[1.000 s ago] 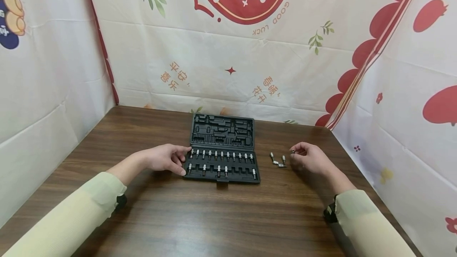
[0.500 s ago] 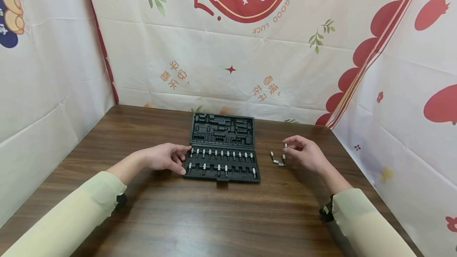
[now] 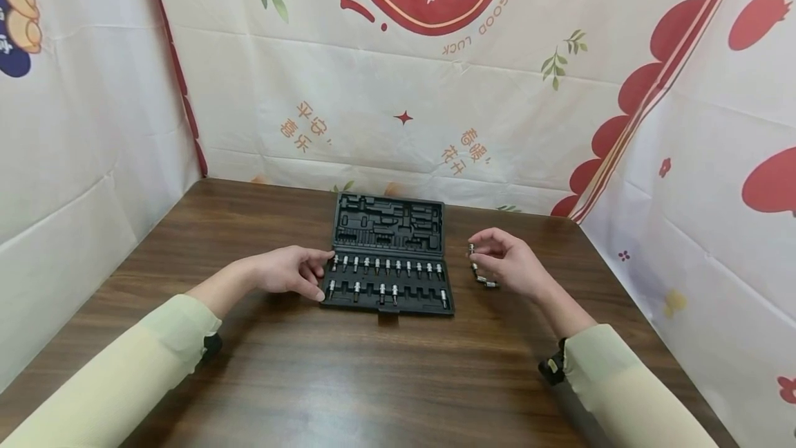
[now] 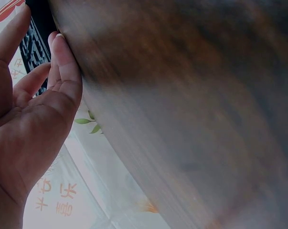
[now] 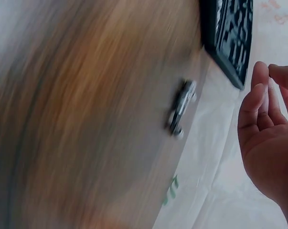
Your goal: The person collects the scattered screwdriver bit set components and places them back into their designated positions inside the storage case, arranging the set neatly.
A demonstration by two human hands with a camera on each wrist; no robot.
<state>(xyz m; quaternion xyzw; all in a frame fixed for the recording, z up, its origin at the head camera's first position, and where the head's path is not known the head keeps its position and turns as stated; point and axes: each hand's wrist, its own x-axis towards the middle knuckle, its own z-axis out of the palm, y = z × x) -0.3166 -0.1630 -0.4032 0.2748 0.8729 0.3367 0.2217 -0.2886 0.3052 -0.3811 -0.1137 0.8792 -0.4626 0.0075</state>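
A black plastic case (image 3: 363, 281) lies unfolded on the table, its lid (image 3: 388, 223) at the far side. The near half holds a full-looking back row of silver bit sockets (image 3: 387, 267) and a front row with gaps. My left hand (image 3: 282, 270) rests against the case's left edge, thumb at the front corner and index finger by the hinge. Right of the case, my right hand (image 3: 516, 265) pinches a small bit socket (image 3: 471, 249) between thumb and fingertips, above the table. Below it lie several loose bit sockets (image 3: 488, 283), partly hidden by the hand.
The brown wooden table (image 3: 348, 379) extends in front of the case. A printed cloth (image 3: 361, 95) hangs behind it, and more cloth closes in both sides. In the right wrist view the loose bit sockets (image 5: 182, 105) are blurred.
My right hand has lifted a bit socket and moved left with it, over the loose ones towards the case. My left hand stays at the case's edge.
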